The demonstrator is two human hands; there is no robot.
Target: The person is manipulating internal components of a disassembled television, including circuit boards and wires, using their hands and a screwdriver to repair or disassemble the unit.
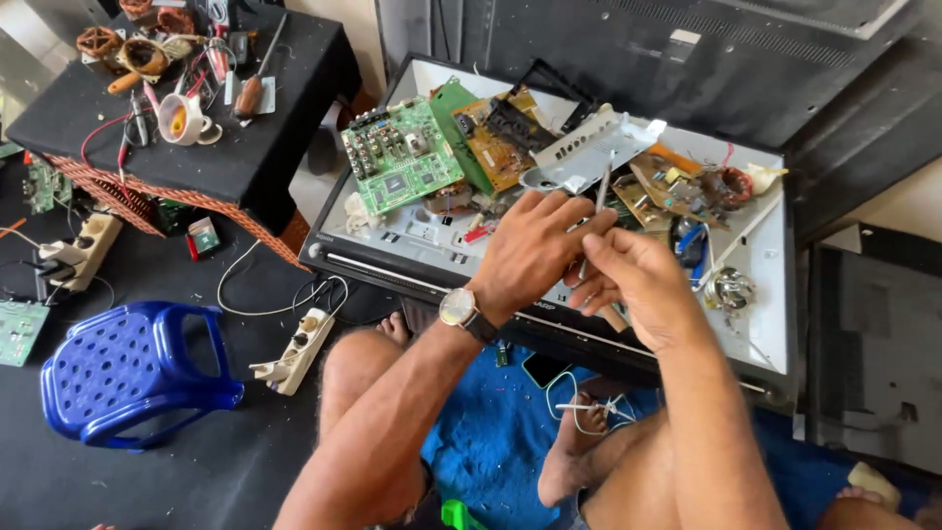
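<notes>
My left hand (535,245), a wristwatch (457,307) on its wrist, and my right hand (633,285) meet above an opened electronic device casing (422,250). Together the fingers pinch a thin metal tool (601,196) that points upward. Inside the casing lie a green circuit board (400,162), a brown circuit board (496,137), a white perforated metal plate (589,147) and loose parts with coils and wires (702,186). My bare legs and feet rest on a blue cloth (491,432) under the hands.
A black-covered low table (265,128) at the left carries a cup (183,120), a screwdriver (253,88) and copper coils. A blue plastic stool (128,368) lies tipped on the floor. Power strips (294,348) and cables lie nearby. Dark panels stand at the right.
</notes>
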